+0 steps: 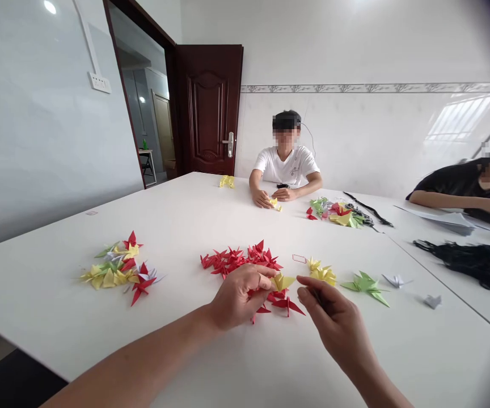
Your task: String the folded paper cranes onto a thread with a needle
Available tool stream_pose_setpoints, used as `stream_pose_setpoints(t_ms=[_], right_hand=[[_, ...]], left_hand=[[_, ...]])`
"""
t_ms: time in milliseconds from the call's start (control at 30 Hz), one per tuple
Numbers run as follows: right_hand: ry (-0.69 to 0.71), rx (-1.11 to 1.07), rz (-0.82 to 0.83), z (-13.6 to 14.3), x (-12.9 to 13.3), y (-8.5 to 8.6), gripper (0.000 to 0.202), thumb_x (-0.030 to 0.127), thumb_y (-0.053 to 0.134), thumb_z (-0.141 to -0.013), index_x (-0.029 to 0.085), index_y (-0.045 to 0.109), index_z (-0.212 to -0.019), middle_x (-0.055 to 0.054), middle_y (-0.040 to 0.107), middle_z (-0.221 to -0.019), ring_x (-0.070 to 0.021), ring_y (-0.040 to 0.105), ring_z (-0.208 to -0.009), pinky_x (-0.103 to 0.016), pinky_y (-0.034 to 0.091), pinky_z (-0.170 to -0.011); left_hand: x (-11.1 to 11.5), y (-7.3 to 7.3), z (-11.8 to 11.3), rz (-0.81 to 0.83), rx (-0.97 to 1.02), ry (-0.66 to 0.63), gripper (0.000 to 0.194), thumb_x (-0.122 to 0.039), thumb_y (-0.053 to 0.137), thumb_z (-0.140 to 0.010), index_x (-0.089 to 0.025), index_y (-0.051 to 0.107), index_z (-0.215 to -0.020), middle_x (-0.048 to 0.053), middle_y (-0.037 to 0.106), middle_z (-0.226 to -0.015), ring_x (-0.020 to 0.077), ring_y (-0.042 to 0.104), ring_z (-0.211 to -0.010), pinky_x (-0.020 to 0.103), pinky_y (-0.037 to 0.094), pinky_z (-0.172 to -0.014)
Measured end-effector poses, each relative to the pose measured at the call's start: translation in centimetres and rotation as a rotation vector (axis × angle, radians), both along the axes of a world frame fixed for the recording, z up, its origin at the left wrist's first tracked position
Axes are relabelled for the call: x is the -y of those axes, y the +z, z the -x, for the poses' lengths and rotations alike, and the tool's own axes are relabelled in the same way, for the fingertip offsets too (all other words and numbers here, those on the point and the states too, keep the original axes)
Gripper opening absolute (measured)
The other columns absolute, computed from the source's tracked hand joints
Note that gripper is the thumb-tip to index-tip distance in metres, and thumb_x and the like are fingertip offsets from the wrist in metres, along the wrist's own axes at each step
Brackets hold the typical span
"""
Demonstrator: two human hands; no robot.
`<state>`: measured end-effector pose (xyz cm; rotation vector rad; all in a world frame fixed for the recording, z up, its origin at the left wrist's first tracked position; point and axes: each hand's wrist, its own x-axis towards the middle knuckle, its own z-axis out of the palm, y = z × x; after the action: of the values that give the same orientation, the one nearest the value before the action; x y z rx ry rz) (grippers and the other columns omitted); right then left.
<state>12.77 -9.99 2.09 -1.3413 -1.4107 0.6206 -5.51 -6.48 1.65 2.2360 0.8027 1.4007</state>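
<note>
My left hand [241, 294] pinches a yellow paper crane [283, 281] between thumb and fingers, held over the red paper cranes [232, 259] on the table. Just right of the yellow crane, my right hand [332, 309] is closed, thumb and forefinger near each other. Something small and dark shows within its curled fingers, too hidden to name. More yellow paper cranes [322, 272] lie beyond my right hand. Farther right are a green paper crane [364, 285] and a white paper crane [396, 280].
A mixed pile of cranes [115, 263] lies left on the white table [177, 351]. Across it, a person [286, 164] handles yellow paper beside another colourful pile [341, 212]. Black cords [468, 262] lie at right, near a second person [453, 184] and papers [443, 218].
</note>
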Motion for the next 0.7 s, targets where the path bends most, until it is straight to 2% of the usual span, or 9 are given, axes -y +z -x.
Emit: stream_pose_setpoints(t_ms=[167, 367, 533, 700], right_hand=[[0.007, 0.03, -0.081, 0.1, 0.2, -0.1, 0.03, 0.044, 0.057, -0.077, 0.02, 0.064, -0.095, 0.002, 0.055, -0.063, -0.0096, 0.044, -0.051, -0.022, 0.038, -0.047], [0.093, 0.174, -0.17, -0.1, 0.0, -0.7, 0.021, 0.037, 0.056, -0.079, 0.02, 0.066, -0.087, 0.0, 0.063, -0.064, -0.0114, 0.055, -0.054, -0.021, 0.045, -0.052], [0.139, 0.272, -0.204, -0.4, -0.1, -0.8, 0.02, 0.032, 0.052, -0.081, 0.02, 0.064, -0.092, 0.0, 0.064, -0.063, -0.0112, 0.055, -0.051, -0.02, 0.046, -0.05], [0.115, 0.172, -0.157, -0.2, 0.2, -0.2, 0.021, 0.038, 0.055, -0.08, 0.019, 0.061, -0.088, -0.001, 0.063, -0.066, -0.0115, 0.056, -0.053, -0.02, 0.045, -0.048]], left_hand=[[0.3, 0.0, -0.2, -0.106, -0.047, -0.017, 0.01, -0.011, 0.053, -0.08, -0.016, 0.06, -0.079, 0.009, 0.069, -0.097, 0.0173, 0.065, -0.093, 0.029, 0.053, -0.077], [0.8, 0.1, -0.6, -0.119, -0.065, -0.086, 0.015, -0.008, 0.048, -0.081, -0.017, 0.06, -0.079, 0.008, 0.068, -0.094, 0.0174, 0.063, -0.1, 0.026, 0.053, -0.077], [1.3, 0.4, -1.0, -0.118, -0.031, -0.106, 0.013, -0.007, 0.053, -0.077, -0.017, 0.059, -0.074, 0.005, 0.066, -0.079, 0.0178, 0.061, -0.099, 0.026, 0.053, -0.077], [1.3, 0.3, -1.0, -0.108, -0.003, -0.086, 0.01, -0.007, 0.055, -0.076, -0.016, 0.06, -0.077, 0.009, 0.062, -0.097, 0.0167, 0.062, -0.093, 0.026, 0.054, -0.072]])
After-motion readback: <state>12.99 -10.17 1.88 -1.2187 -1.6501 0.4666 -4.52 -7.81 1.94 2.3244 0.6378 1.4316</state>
